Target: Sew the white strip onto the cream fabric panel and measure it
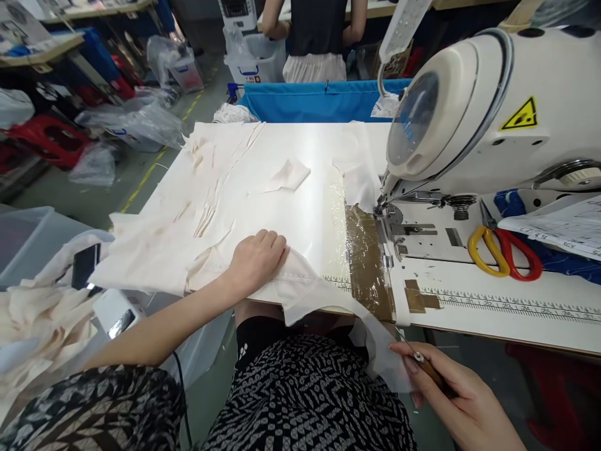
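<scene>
The person's left hand [260, 258] rests near the front edge of the white sewing table [286, 219], its fingers curled in over a pale fabric piece [300, 291]; whether they pinch the cloth cannot be told, since the palm side is hidden. From beside that hand the piece runs rightward along the edge, then droops over it as a sheer strip, its lower end hanging right beside the right hand [453, 391]. The right hand is below the table's front edge, clamped on the wooden handle of an awl-like tool [429, 371], whose thin metal shaft points up and left toward the edge. Past the left hand, a wide heap of pale cut cloth [164, 238] covers the table's left side, and a small loose scrap [291, 175] lies farther back. To the right stands an industrial sewing machine [469, 106], with another pale piece [359, 169] lying just left of its needle area. Brown tape [369, 263] covers the tabletop in front of that piece. Scissors [504, 250] with one yellow and one red handle lie right of the needle plate, behind a printed measuring tape [516, 305]. Across a blue cloth [291, 100] at the back, another person [319, 31] shows in a dark top.
</scene>
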{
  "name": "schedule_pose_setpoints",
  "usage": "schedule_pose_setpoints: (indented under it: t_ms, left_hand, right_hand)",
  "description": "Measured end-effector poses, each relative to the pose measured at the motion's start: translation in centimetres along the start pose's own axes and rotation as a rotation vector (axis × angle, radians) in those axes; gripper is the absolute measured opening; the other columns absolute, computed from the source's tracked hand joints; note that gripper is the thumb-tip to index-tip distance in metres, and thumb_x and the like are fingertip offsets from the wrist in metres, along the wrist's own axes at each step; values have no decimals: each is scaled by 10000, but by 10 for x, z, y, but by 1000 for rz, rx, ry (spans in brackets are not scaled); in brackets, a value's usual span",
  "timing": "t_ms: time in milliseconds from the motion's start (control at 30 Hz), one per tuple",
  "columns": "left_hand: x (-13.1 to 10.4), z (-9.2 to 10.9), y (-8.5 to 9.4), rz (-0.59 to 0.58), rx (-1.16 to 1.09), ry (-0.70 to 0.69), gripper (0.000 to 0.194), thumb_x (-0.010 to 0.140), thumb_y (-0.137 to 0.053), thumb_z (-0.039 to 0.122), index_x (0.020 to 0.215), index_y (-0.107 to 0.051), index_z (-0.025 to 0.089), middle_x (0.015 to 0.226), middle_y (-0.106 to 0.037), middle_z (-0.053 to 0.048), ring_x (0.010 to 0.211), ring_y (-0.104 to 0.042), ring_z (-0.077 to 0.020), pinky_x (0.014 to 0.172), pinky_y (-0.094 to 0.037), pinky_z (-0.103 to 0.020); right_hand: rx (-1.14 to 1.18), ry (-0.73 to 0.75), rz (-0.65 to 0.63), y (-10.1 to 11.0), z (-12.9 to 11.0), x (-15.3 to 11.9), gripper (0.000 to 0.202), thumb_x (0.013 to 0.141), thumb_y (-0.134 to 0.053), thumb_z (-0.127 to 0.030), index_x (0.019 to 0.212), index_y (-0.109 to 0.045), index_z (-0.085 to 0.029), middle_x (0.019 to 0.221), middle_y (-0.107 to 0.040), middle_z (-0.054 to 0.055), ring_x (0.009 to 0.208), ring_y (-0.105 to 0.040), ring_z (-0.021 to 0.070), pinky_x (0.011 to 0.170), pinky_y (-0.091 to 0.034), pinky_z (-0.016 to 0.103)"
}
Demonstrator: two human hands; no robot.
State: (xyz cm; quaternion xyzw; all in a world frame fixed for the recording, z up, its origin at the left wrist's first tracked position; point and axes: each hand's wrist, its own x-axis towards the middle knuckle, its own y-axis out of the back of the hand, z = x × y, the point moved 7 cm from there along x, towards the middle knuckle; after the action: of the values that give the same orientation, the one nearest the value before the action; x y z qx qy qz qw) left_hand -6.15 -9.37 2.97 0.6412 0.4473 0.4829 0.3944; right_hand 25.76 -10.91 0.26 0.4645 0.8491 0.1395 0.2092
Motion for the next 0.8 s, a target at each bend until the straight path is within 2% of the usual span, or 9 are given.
schedule_pose_setpoints:
  t_ms: [100, 167, 233, 300, 433, 533, 633, 700, 800]
  left_hand:
    - [-14, -4, 9, 95, 12, 11, 246, 997, -433, 222, 825, -596, 153, 779, -607, -56, 715, -551, -183, 551, -391, -306]
    - [-24, -5, 15, 133, 10, 19, 200, 992, -450, 207, 903, -620, 150, 851, -638, -62, 739, -561, -180, 554, -409, -302]
    - [-31, -7, 21, 151, 21, 26, 197, 994, -452, 214, 1004, -635, 143, 889, -660, -70, 743, -577, -185, 538, -420, -304]
    - [-30, -8, 23, 124, 36, 30, 249, 1004, -426, 231, 1080, -638, 124, 903, -671, -86, 757, -599, -201, 544, -448, -317]
    - [-4, -1, 13, -1, -45, 21, 384, 1021, -334, 244, 1245, -592, 69, 1150, -664, -165, 1047, -630, -262, 799, -536, -372]
    - [20, 20, 0, -28, -138, -61, 460, 1031, -306, 278, 1402, -470, 60, 1425, -519, -184, 1326, -487, -287, 1047, -458, -425]
    - [24, 40, -12, 6, -178, -210, 457, 1033, -337, 273, 1462, -404, 132, 1554, -376, -138, 1432, -357, -282, 1117, -392, -458]
    - [15, 41, -16, 22, -181, -259, 407, 1022, -366, 232, 1410, -466, 156, 1499, -449, -128, 1396, -400, -273, 1095, -402, -462]
    - [1, 21, -13, 40, -142, -164, 276, 1009, -403, 232, 1121, -636, 136, 1138, -656, -128, 1108, -593, -249, 934, -487, -419]
  right_hand:
    - [-26, 85, -108, -7, 1, 3, 286, 956, -544, -372, 1144, -723, -253, 904, -753, 63, 552, -667, 153, 507, -556, 197]
    - [-84, 142, -151, -10, 0, 4, 285, 968, -532, -330, 1186, -706, -276, 959, -758, 63, 729, -733, 192, 594, -584, 193]
    - [-147, 188, -142, -11, -3, 5, 280, 970, -534, -305, 1194, -702, -300, 1030, -756, 58, 940, -737, 228, 700, -598, 201]
    - [-184, 224, -117, -10, -8, 8, 277, 969, -538, -283, 1191, -701, -312, 1076, -754, 49, 1014, -722, 226, 756, -594, 200]
    - [-160, 307, -48, -6, -29, 15, 259, 933, -556, -246, 1114, -733, -297, 1026, -770, 29, 895, -750, 180, 714, -578, 147]
    - [-153, 314, 38, 2, -41, 15, 221, 894, -585, -246, 1013, -766, -289, 944, -780, 10, 804, -756, 155, 640, -556, 104]
    - [-164, 258, 72, 9, -37, 11, 195, 886, -605, -295, 967, -782, -272, 913, -782, 25, 761, -756, 166, 595, -554, 113]
    - [-159, 209, 68, 10, -28, 7, 206, 888, -606, -332, 960, -785, -262, 887, -781, 36, 701, -749, 170, 535, -545, 122]
    - [-149, 166, 52, 7, -17, 5, 228, 894, -590, -347, 971, -786, -260, 886, -779, 43, 704, -747, 178, 488, -528, 128]
